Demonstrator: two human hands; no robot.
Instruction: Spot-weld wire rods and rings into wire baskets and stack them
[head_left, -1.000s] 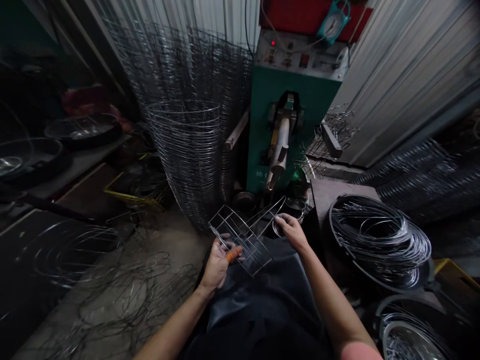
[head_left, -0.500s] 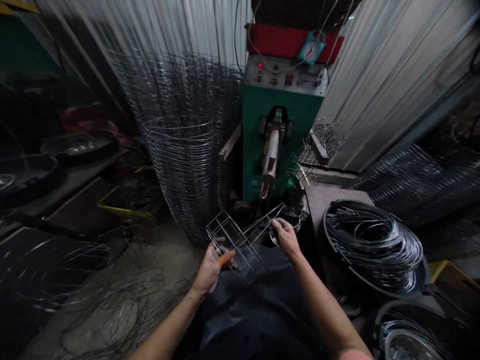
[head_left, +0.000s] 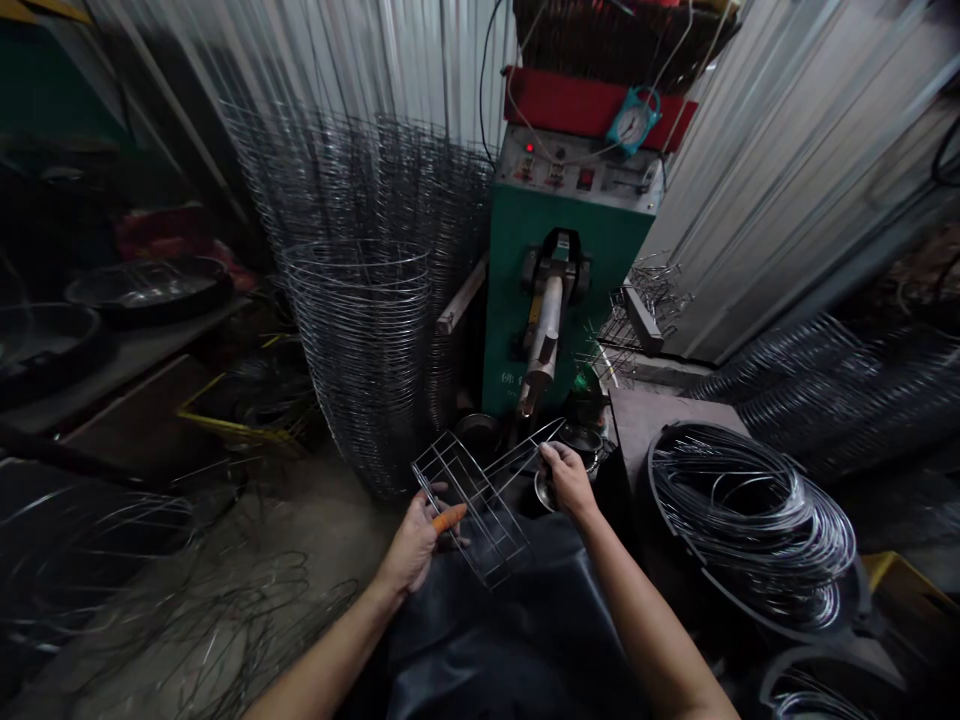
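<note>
A small wire rack (head_left: 491, 490), built of thin crossed metal rods, is tilted above my dark apron. My left hand (head_left: 420, 530) grips its left side, with an orange wrap round the thumb. My right hand (head_left: 568, 478) pinches a narrow bent wire piece (head_left: 517, 458) that reaches across to the rack; whether the two are joined I cannot tell. Just beyond the rack, the metal electrode arm (head_left: 541, 350) of a green welding machine (head_left: 619, 230) points down towards me. Fingertips of the left hand are partly hidden behind the rods.
Tall stacks of round wire baskets (head_left: 360, 340) stand left of the machine. At right, a round tub (head_left: 664, 510) holds many wire rings (head_left: 772, 500). Loose wires (head_left: 225, 620) lie on the floor at left. A teal clock (head_left: 632, 122) hangs on the machine's top.
My view has shifted slightly, so the machine sits a little lower and further right. Both hands keep their hold, and the rack's near end sits slightly lower in view.
</note>
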